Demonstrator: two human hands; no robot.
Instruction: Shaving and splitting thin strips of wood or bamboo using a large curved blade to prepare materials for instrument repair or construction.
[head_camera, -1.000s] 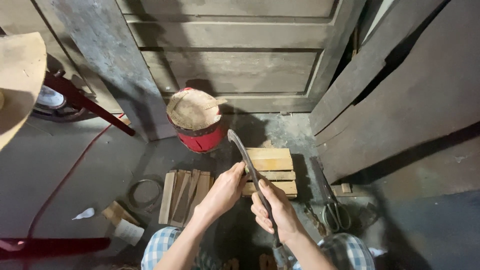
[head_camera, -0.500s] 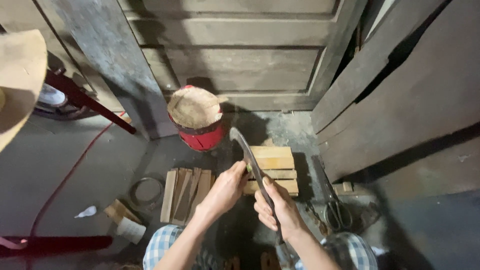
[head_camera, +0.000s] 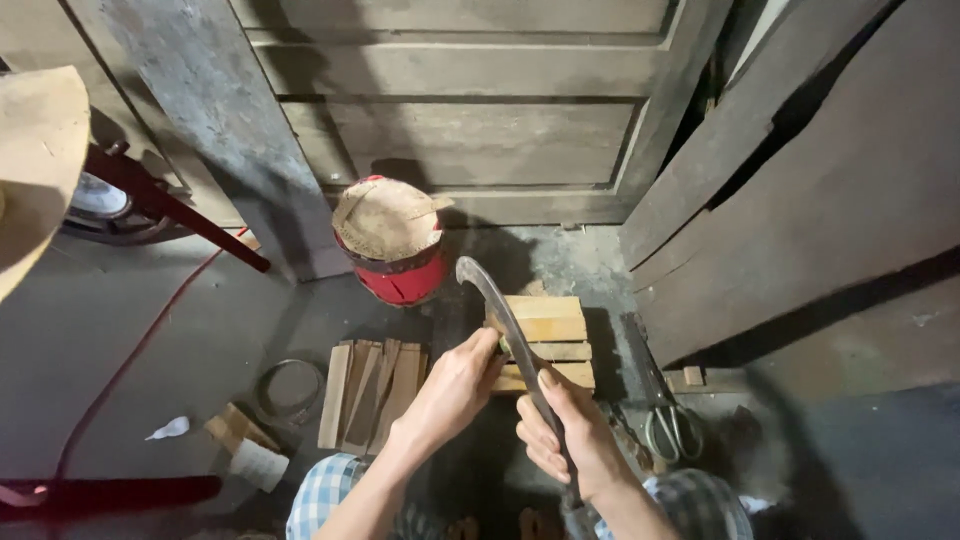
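Observation:
My right hand (head_camera: 565, 440) grips the handle of a long curved blade (head_camera: 497, 310) with a hooked tip that points away from me. My left hand (head_camera: 455, 385) pinches a small greenish piece (head_camera: 505, 346) against the blade's middle; what the piece is I cannot make out. Both hands hover over a low block of stacked wooden boards (head_camera: 548, 322) on the floor. My knees in checked cloth (head_camera: 320, 495) show at the bottom edge.
A red bucket with a worn brown cover (head_camera: 393, 240) stands beyond the blade. Several thin wooden slats (head_camera: 368, 390) lie left of the block, metal shears (head_camera: 665, 425) to its right. Dark planks (head_camera: 800, 200) lean at right; a red cable (head_camera: 130, 360) crosses the left floor.
Both hands and the blade have drifted slightly to the right and nearer to me. The grip on the handle and on the small piece is the same.

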